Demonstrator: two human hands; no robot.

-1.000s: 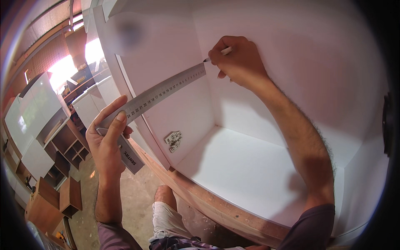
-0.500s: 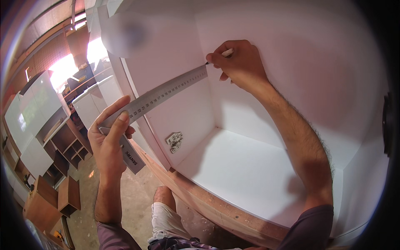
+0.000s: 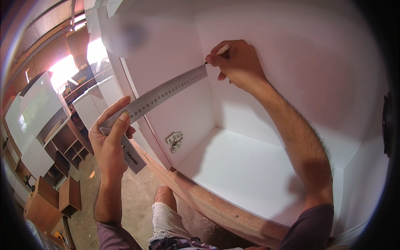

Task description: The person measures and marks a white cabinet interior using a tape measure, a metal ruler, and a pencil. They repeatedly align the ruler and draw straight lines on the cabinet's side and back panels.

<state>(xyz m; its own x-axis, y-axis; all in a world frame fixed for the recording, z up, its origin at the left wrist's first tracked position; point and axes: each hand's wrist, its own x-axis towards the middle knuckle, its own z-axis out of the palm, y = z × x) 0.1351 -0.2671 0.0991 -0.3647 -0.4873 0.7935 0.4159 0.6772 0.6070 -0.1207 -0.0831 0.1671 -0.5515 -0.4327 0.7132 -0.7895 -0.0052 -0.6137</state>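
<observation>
My left hand (image 3: 109, 135) grips a metal try square (image 3: 166, 92) near its corner, thumb on top of the ruled blade. The square's thick stock (image 3: 133, 157) hangs below that hand, outside the cabinet's front edge. Its blade reaches across the inner left side panel (image 3: 166, 54) of a white cabinet toward the back corner. At the far end of the blade, my right hand (image 3: 239, 62) pinches a slim white pen or pencil (image 3: 224, 49), its dark tip at the blade's upper corner. Whether the tip touches the panel I cannot tell.
Below the blade, a metal hinge plate (image 3: 174, 141) is fixed to the side panel. The cabinet's white bottom panel (image 3: 237, 171) lies beneath my right forearm. A wooden edge (image 3: 208, 193) runs along the front. Brown boxes (image 3: 50, 196) and other cabinets (image 3: 39, 112) stand at the left.
The pen in my right hand has tilted slightly, its tip shifting a touch left at the blade's end. The square and my left hand are almost still.
</observation>
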